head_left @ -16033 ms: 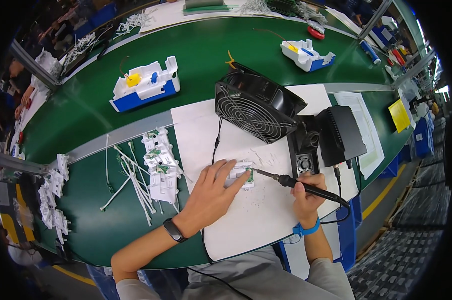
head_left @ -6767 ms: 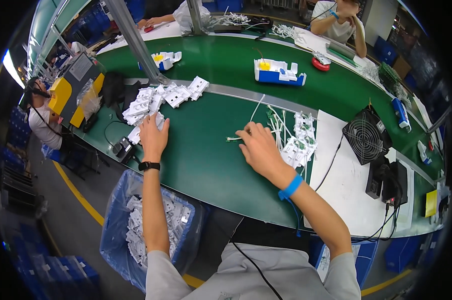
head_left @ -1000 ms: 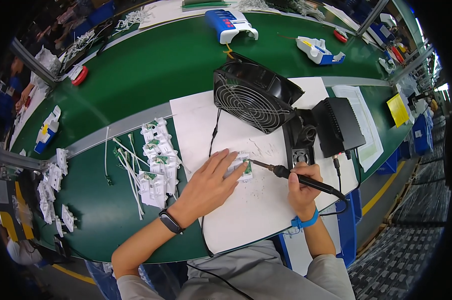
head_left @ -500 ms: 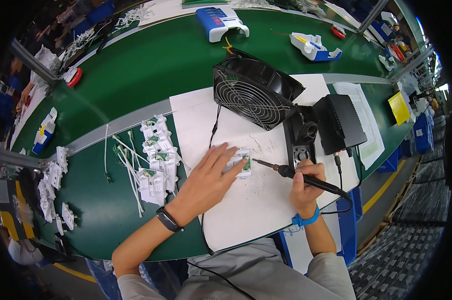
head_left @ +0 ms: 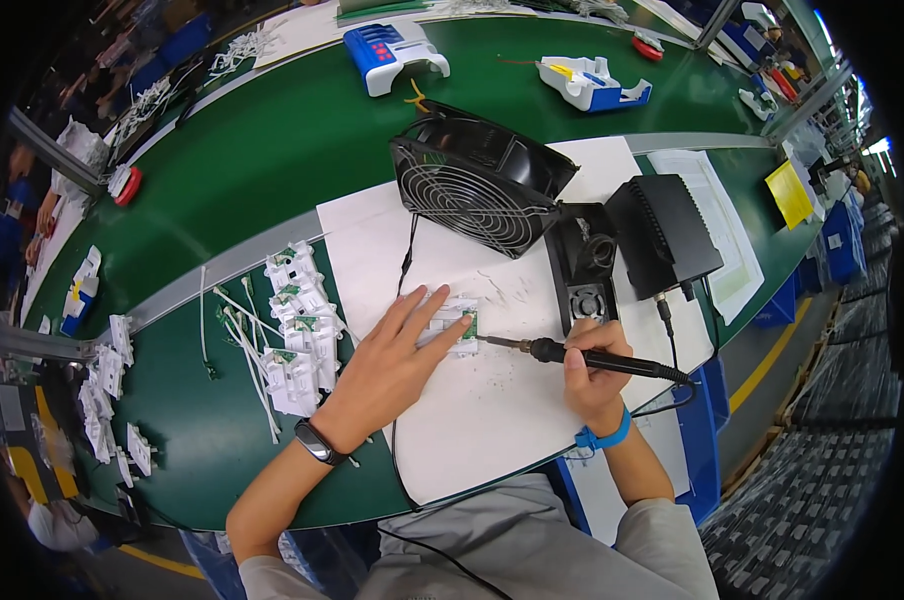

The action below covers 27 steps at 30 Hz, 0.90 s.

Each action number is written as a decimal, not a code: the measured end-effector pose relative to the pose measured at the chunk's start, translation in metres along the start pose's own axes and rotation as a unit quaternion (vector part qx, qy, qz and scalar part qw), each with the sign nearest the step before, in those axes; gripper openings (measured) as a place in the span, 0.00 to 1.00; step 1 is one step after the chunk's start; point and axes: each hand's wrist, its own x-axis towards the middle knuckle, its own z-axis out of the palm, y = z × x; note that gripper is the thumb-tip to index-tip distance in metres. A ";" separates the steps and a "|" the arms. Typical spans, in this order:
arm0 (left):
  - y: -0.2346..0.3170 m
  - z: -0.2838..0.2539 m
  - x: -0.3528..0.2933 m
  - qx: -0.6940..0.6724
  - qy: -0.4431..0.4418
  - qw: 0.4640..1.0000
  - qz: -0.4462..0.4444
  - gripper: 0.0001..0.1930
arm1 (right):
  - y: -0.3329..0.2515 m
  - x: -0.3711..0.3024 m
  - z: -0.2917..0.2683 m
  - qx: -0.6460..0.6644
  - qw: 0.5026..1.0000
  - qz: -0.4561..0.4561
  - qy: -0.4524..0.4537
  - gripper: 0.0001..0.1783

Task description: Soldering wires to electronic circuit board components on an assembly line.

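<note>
one soldering iron [head_left: 548, 350], long axis roughly crosswise, tip pointing left

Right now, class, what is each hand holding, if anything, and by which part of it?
The right hand holds the soldering iron around its black handle. The left hand lies on the white plastic piece; whether it grips it cannot be told.

A white plastic housing [head_left: 450, 316], partly covered, is laid flat on a white sheet [head_left: 492, 430]; a green circuit board [head_left: 471, 326] is seated at its right end. A black-handled soldering iron [head_left: 607, 361] is held slantwise, its tip directed leftward at the board's lower edge.
</note>
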 end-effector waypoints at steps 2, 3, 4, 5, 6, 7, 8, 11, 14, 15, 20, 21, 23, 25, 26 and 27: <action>0.000 0.000 0.000 -0.024 0.000 1.000 -0.002 0.31 | 0.002 0.000 -0.002 -0.029 0.999 -0.012 0.009 0.09; 0.000 0.000 0.000 -0.024 0.000 1.000 -0.002 0.31 | 0.001 0.000 -0.001 -0.029 0.999 -0.012 0.008 0.09; 0.000 0.000 0.000 -0.024 0.002 1.000 -0.002 0.31 | 0.000 0.000 0.000 -0.019 1.000 -0.010 0.006 0.09; 0.001 0.000 -0.001 -0.025 0.006 1.000 -0.002 0.31 | 0.000 0.001 0.000 -0.011 1.000 -0.007 0.004 0.09; 0.000 0.000 -0.001 -0.025 0.006 1.000 -0.002 0.31 | 0.000 0.001 0.000 -0.010 1.000 -0.008 0.003 0.09; 0.000 0.000 -0.001 -0.012 0.006 1.000 0.000 0.28 | 0.000 0.001 0.001 -0.018 1.000 -0.008 0.006 0.10; -0.001 0.000 -0.001 -0.001 0.004 1.000 0.001 0.27 | 0.000 0.000 0.001 -0.025 1.000 -0.006 0.009 0.10; -0.001 0.001 -0.001 -0.004 0.007 1.000 0.000 0.26 | 0.001 -0.001 0.000 -0.027 1.000 -0.013 0.008 0.10; -0.001 0.001 -0.002 0.001 0.009 1.000 0.002 0.26 | 0.001 -0.002 0.000 -0.009 1.000 -0.012 0.022 0.10; -0.001 0.002 -0.001 0.000 0.009 1.000 0.002 0.26 | 0.001 -0.001 0.000 -0.009 1.000 -0.011 0.021 0.10; -0.001 0.001 0.000 0.003 0.010 1.000 0.005 0.26 | -0.001 0.001 0.001 -0.009 1.000 -0.008 0.001 0.10; -0.001 0.001 0.000 0.002 0.009 1.000 0.007 0.26 | -0.002 0.001 0.001 -0.011 1.000 -0.007 0.001 0.10; -0.001 0.001 0.001 0.003 0.010 1.000 0.007 0.27 | -0.002 0.001 0.001 -0.012 1.000 -0.005 0.008 0.10; -0.001 0.002 0.001 0.001 0.011 1.000 0.007 0.27 | -0.001 0.002 0.001 -0.013 1.000 -0.005 0.008 0.10; -0.001 0.003 0.001 0.001 0.013 1.000 0.006 0.26 | -0.001 0.002 0.002 -0.012 1.000 -0.006 0.008 0.10; -0.001 0.002 0.001 0.000 0.013 1.000 0.007 0.26 | -0.001 0.002 0.002 -0.012 1.000 -0.005 0.009 0.10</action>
